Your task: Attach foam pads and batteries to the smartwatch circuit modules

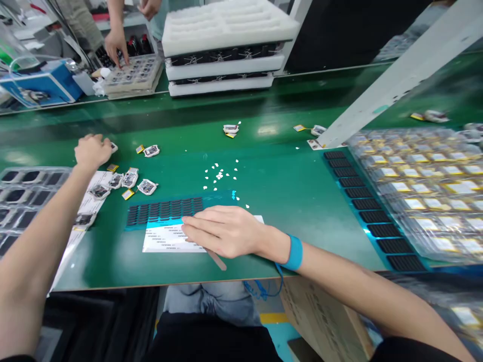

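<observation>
My left hand [93, 150] reaches to the far left of the green bench, its fingers curled over a small white-cased part [113, 147] that is mostly hidden. My right hand [225, 232], with a blue wrist strap [293, 253], is over a printed white sheet [162, 240]. A thin flat tool [216, 260] sticks out from under its fingers. Beside them lies a blue sheet with rows of black strips [164, 210]. Several white-cased devices [147, 186] with yellow-edged pieces lie between my hands. Small white bits [220, 175] are scattered in the middle.
Clear trays stand at the left [35, 187] and right [426, 186], with a column of black pads [366, 204] by the right one. A slanted white post [392, 75] rises at the right. Behind are stacked foam trays [226, 65] and another person's hand [116, 46] over a tray.
</observation>
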The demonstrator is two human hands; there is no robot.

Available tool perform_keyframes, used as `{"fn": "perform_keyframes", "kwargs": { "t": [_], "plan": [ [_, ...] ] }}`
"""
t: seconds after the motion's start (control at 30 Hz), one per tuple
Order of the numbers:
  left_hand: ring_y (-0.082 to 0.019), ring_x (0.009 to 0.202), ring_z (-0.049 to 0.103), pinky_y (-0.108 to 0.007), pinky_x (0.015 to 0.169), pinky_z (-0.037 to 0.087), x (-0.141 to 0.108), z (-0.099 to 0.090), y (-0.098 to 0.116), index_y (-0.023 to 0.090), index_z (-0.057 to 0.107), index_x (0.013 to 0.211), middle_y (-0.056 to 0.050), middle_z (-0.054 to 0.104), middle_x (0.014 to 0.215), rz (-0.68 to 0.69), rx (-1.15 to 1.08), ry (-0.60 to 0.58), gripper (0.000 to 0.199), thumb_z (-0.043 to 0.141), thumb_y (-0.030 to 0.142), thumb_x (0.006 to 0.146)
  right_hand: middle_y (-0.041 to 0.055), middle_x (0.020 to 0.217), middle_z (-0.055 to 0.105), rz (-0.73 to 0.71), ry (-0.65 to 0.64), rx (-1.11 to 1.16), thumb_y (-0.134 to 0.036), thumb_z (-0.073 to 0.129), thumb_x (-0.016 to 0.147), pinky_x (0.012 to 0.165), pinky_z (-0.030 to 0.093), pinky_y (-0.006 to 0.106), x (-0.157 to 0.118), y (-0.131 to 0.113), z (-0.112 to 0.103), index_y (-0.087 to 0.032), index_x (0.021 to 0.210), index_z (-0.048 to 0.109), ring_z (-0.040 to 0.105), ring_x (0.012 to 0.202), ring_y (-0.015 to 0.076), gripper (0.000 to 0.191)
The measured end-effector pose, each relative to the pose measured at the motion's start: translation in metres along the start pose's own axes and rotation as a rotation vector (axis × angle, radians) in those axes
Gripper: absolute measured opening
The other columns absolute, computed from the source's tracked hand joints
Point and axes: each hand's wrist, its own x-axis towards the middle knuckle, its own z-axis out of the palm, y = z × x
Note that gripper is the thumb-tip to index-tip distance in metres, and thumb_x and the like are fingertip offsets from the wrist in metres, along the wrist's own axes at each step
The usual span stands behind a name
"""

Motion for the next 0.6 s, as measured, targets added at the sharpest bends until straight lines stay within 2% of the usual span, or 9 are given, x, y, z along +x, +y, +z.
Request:
{"fn": "perform_keyframes", "kwargs": {
  "t": [0.1,0.2,0.37,0.47,0.53,0.6],
  "plan": [
    [-0.029,0.123,0.055,-0.053,0.107,0.041,0.007,-0.006,-0.022,0.015,0.065,0.114,-0.009,0.061,0.129,-0.048,-0.035,-0.025,0.031,0.066,0.038,0.093,0.0025,0.099,0.076,-0.014,-0.044,-0.019,-0.022,0.061,0.098,0.068,0.055,0.023,0.001,-0.001,-0.001,-0.014,0.099,0.071,0.069,0.083,0.0109,0.013],
    [-0.029,0.119,0.059,-0.049,0.100,0.049,0.014,-0.006,-0.032,0.015,0.063,0.120,-0.009,0.061,0.129,-0.092,-0.072,-0.043,0.033,0.066,0.036,0.095,0.0038,0.097,0.075,-0.043,-0.123,0.010,-0.020,0.059,0.099,0.067,0.052,0.022,-0.001,-0.003,0.001,-0.015,0.098,0.069,0.068,0.081,0.0102,0.011],
    [-0.026,0.110,0.063,-0.045,0.094,0.052,0.017,-0.011,-0.029,0.013,0.065,0.108,-0.007,0.065,0.118,-0.178,-0.089,-0.113,0.025,0.067,0.034,0.093,0.0050,0.101,0.074,-0.049,-0.199,0.035,-0.019,0.056,0.100,0.067,0.049,0.022,-0.004,-0.004,0.002,-0.017,0.102,0.068,0.067,0.084,0.0105,0.013],
    [-0.019,0.092,0.065,-0.037,0.085,0.053,0.011,-0.014,-0.019,0.013,0.066,0.093,-0.002,0.067,0.097,-0.207,-0.139,-0.155,0.021,0.073,0.032,0.089,0.0044,0.101,0.075,-0.045,-0.192,0.027,-0.021,0.054,0.101,0.067,0.049,0.023,-0.004,-0.004,0.001,-0.016,0.102,0.068,0.066,0.084,0.0104,0.015],
    [-0.015,0.078,0.060,-0.030,0.077,0.050,0.005,-0.014,-0.008,0.015,0.066,0.084,0.002,0.067,0.079,-0.213,-0.182,-0.184,0.023,0.083,0.029,0.079,0.0035,0.100,0.075,-0.035,-0.149,0.027,-0.022,0.055,0.101,0.068,0.050,0.023,-0.003,-0.004,0.001,-0.016,0.102,0.068,0.067,0.084,0.0108,0.014],
    [-0.013,0.072,0.054,-0.023,0.071,0.044,0.000,-0.013,0.006,0.019,0.065,0.078,0.007,0.065,0.067,-0.192,-0.231,-0.186,0.032,0.093,0.020,0.064,0.0036,0.100,0.075,0.006,-0.111,0.019,-0.025,0.055,0.101,0.066,0.051,0.025,-0.002,-0.003,0.002,-0.014,0.100,0.068,0.067,0.084,0.0126,0.017]
  ]
}}
